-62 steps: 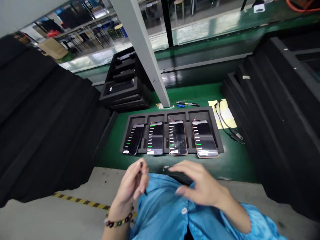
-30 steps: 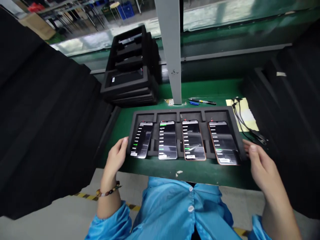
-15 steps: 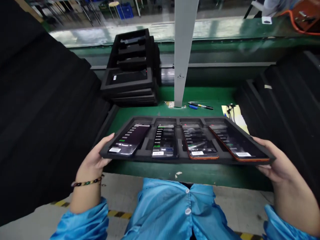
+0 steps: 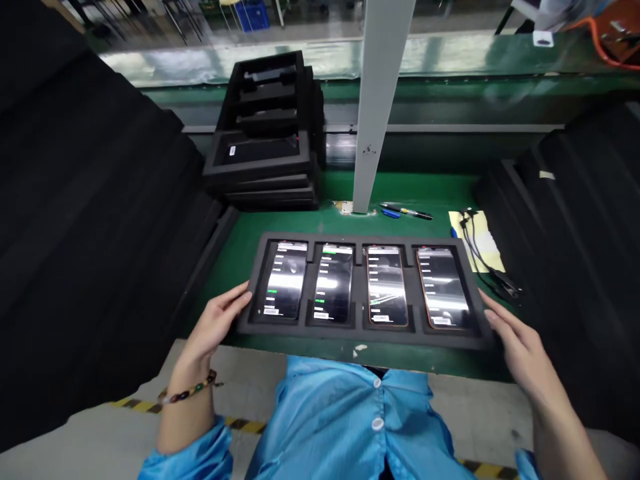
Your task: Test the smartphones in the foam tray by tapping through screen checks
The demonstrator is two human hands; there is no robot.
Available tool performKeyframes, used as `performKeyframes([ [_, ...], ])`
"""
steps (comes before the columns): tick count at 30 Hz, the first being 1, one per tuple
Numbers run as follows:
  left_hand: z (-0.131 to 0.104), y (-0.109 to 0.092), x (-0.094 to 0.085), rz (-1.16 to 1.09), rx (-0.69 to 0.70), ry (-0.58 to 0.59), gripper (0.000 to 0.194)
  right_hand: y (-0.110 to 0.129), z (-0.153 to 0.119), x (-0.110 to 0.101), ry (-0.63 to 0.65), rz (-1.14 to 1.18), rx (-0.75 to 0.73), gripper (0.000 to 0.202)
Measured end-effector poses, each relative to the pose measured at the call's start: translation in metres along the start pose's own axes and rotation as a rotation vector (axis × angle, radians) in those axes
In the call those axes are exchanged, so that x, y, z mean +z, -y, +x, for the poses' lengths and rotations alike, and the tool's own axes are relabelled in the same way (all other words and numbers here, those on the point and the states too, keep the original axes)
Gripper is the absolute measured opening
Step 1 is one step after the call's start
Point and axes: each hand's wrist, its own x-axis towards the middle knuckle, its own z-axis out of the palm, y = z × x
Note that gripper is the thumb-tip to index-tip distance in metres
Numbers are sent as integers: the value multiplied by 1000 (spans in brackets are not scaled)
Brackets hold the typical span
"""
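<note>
A black foam tray point(image 4: 360, 287) lies flat on the green table, with several phones in its compartments, screens up and lit. The leftmost phone point(image 4: 287, 280) and the second phone point(image 4: 333, 283) have dark edges; the third phone point(image 4: 387, 285) and the rightmost phone point(image 4: 443, 288) have orange edges. My left hand point(image 4: 217, 323) grips the tray's left edge, fingers together along the side. At the right edge, my right hand point(image 4: 515, 337) holds the tray with its fingers against the side.
A stack of black trays point(image 4: 265, 140) stands at the back left. Behind the tray rises a grey post point(image 4: 383, 100). Pens point(image 4: 407, 212) and black cables on yellow paper point(image 4: 493, 247) lie nearby. Dark foam piles point(image 4: 90, 220) flank both sides.
The tray has come down from a raised, tilted position to lie flat on the table. Both hands have moved inward with it and now hold its sides, and the cables at right are uncovered.
</note>
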Motion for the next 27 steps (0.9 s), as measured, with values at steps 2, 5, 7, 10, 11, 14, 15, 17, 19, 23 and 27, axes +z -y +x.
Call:
performKeyframes([
  [2, -5, 6, 4, 156, 84, -95, 72, 5, -10, 6, -76, -60, -21, 49],
  [5, -15, -2, 18, 412, 389, -260, 53, 22, -17, 15, -302, -223, -162, 39],
  [7, -23, -13, 31, 530, 623, -322, 40, 35, -18, 22, -382, -287, -302, 34],
  [10, -36, -33, 55, 653, 852, -150, 35, 55, -14, 33, -244, -289, -503, 38],
  [11, -39, -40, 64, 709, 900, -37, 38, 62, -12, 37, -151, -301, -565, 41],
  [14, -46, -54, 94, 884, 984, 249, 55, 82, -2, 55, 105, -382, -675, 51],
  [15, -47, -58, 105, 928, 991, 287, 60, 88, 3, 62, 159, -415, -687, 55],
  [17, -47, -63, 122, 999, 970, 295, 66, 100, 10, 75, 219, -474, -694, 61],
  [19, -50, -66, 131, 1057, 921, 278, 70, 107, 13, 84, 245, -521, -695, 62],
  [23, -71, -69, 119, 1113, 892, 314, 70, 109, -10, 74, 304, -541, -722, 65],
  [27, -93, -73, 88, 999, 1034, 297, 49, 98, -41, 37, 255, -403, -767, 51],
])
